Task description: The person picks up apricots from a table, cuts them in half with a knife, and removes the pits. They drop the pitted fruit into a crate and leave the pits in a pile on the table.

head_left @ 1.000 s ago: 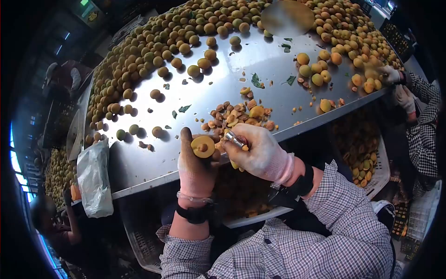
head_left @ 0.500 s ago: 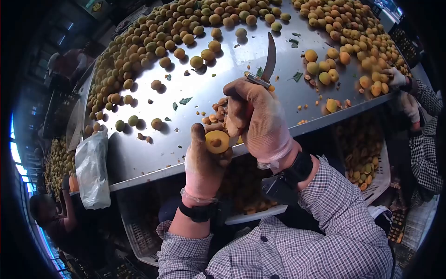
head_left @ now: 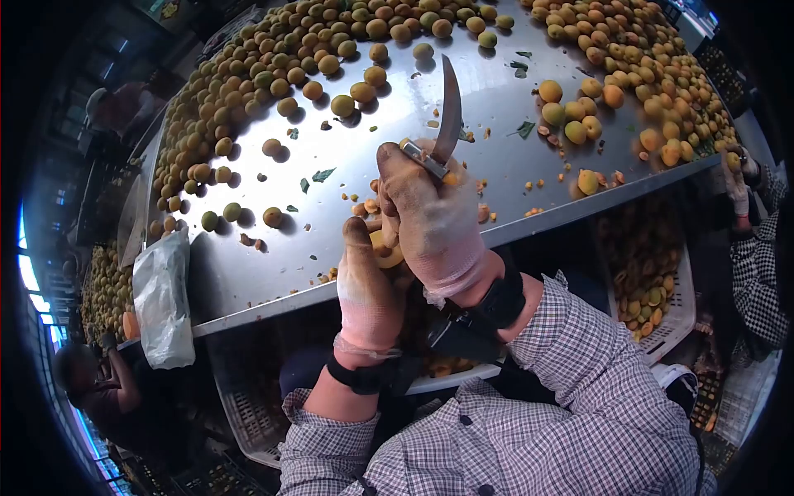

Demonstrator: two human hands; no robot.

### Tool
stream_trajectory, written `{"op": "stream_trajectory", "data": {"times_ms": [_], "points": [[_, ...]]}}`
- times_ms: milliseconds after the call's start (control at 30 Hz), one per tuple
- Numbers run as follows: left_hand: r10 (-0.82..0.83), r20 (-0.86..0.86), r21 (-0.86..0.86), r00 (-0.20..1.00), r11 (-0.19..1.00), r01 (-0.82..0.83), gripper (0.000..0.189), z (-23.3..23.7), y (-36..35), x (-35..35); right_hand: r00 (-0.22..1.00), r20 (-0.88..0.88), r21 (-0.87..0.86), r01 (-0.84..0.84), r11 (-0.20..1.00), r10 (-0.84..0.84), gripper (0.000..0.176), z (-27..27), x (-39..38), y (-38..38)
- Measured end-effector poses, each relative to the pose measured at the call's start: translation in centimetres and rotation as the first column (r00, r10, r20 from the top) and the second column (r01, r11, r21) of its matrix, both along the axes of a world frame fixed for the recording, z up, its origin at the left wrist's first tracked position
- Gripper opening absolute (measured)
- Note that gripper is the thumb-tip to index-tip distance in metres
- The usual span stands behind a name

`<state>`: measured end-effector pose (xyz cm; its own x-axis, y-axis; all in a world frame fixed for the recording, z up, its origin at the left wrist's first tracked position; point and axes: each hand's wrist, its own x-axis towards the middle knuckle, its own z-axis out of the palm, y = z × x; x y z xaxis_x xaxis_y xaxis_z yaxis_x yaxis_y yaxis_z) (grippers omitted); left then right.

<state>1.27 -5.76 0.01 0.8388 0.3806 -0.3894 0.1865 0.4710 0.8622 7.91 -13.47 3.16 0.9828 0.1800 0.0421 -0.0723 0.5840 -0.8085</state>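
Observation:
My left hand [head_left: 369, 285], in a soiled white glove, holds a cut yellow fruit half [head_left: 385, 250] at the table's front edge. My right hand [head_left: 430, 215], gloved too, is closed round the handle of a curved knife [head_left: 449, 112], whose blade points up and away from the fruit. The right fingers meet the left ones and cover part of the fruit half. Behind the hands lie small pits and scraps, partly hidden. Many whole yellow-green fruits [head_left: 342, 105] are spread on the metal table [head_left: 273, 273].
A plastic bag [head_left: 163, 302] hangs over the table's left front corner. Crates of fruit halves [head_left: 645, 307] stand below the front edge. A co-worker's gloved hand [head_left: 734, 183] is at the right edge. Another person [head_left: 103, 384] is at the lower left.
My right hand and the knife have moved left, over the fruit half, which is now more covered. The co-worker's hand on the right has drawn back from the fruit pile.

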Motion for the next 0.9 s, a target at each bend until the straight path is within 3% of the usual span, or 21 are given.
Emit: {"op": "stream_trajectory", "data": {"times_ms": [33, 67, 100, 133, 167, 200, 233, 333, 400, 433, 467, 500, 533, 567, 633, 700, 900], "points": [[-0.076, -0.005, 0.177, 0.997, 0.981, 0.075, 0.058, 0.7, 0.0, -0.1, 1.000, 0.000, -0.002, 0.002, 1.000, -0.002, 0.022, -0.4, -0.2, 0.1], [-0.149, -0.022, 0.349, 0.989, 0.926, 0.148, 0.050, 1.1, 0.1, -0.2, 0.993, 0.117, -0.068, 0.029, 0.997, -0.021, 0.020, -0.7, -0.5, 0.3], [-0.150, -0.020, 0.347, 0.988, 0.926, 0.148, 0.050, 0.1, 0.5, -0.3, 0.971, 0.235, -0.132, 0.063, 0.989, -0.031, 0.017, -1.0, -0.7, 0.6], [-0.233, 0.015, 0.745, 0.972, 0.651, 0.144, 0.042, -1.9, 1.1, -0.5, 0.937, 0.341, -0.131, 0.122, 0.984, -0.071, 0.014, -1.6, -0.9, 0.9], [-0.318, 0.007, 0.971, 0.948, 0.230, 0.070, 0.038, -3.3, 1.6, -0.8, 0.937, 0.343, -0.133, 0.123, 0.983, -0.071, 0.014, -1.6, -0.9, 0.8], [-0.359, -0.058, 0.986, 0.932, 0.127, 0.110, 0.042, -3.8, 1.8, -1.0, 0.904, 0.423, -0.165, 0.143, 0.976, -0.061, 0.017, -1.6, -1.0, 0.7], [-0.360, -0.055, 0.985, 0.931, 0.131, 0.109, 0.042, -4.3, 1.9, -1.2, 0.866, 0.499, -0.196, 0.166, 0.967, -0.047, 0.021, -1.6, -1.0, 0.6], [-0.352, -0.024, 0.967, 0.936, 0.228, 0.111, 0.040, -6.0, 2.2, -1.3, 0.857, 0.514, -0.264, 0.131, 0.956, 0.025, 0.024, -2.8, -1.0, 1.1], [-0.301, 0.028, 0.879, 0.953, 0.461, 0.120, 0.036, -5.8, 1.9, -0.7, 0.848, 0.529, -0.297, 0.157, 0.942, 0.025, 0.026, -2.6, -1.1, 0.9], [-0.301, 0.030, 0.878, 0.953, 0.463, 0.119, 0.036, -5.4, 1.6, -0.8, 0.847, 0.530, -0.299, 0.157, 0.941, 0.027, 0.026, -2.4, -1.0, 1.0], [-0.175, 0.061, 0.632, 0.983, 0.769, 0.097, 0.039, -2.6, 0.5, -0.7, 0.928, 0.372, -0.198, 0.118, 0.973, -0.037, 0.027, -2.2, -0.8, 1.3], [-0.044, 0.042, 0.292, 0.998, 0.956, 0.030, 0.045, -1.1, -0.3, -0.4, 0.978, 0.194, -0.088, 0.098, 0.991, -0.079, 0.027, -2.0, -0.6, 1.5], [0.057, -0.007, -0.021, 0.998, 0.998, -0.057, 0.055, -1.0, -0.8, 0.2, 0.987, -0.160, 0.082, -0.003, 0.997, 0.016, 0.029, -1.2, 0.1, 1.0], [0.058, -0.006, -0.019, 0.998, 0.998, -0.058, 0.055, -1.1, -0.6, 0.1, 0.999, -0.025, 0.139, 0.046, 0.989, -0.043, 0.032, -1.6, 0.9, 1.1], [0.042, 0.052, -0.224, 0.998, 0.974, -0.029, 0.051, -1.5, 0.1, 0.1, 0.954, -0.299, 0.197, 0.049, 0.979, 0.013, 0.031, -2.4, 1.8, 0.4], [0.110, 0.005, -0.250, 0.994, 0.963, -0.106, 0.045, -0.6, -0.5, 0.4, 0.937, -0.348, 0.244, 0.048, 0.969, 0.041, 0.031, -1.7, 1.7, 0.1], [-0.048, 0.139, -0.296, 0.989, 0.951, 0.087, 0.045, -0.7, 0.2, -0.1, 0.827, -0.541, 0.398, 0.092, 0.913, 0.153, 0.034, -1.4, 2.1, -0.4]]}}
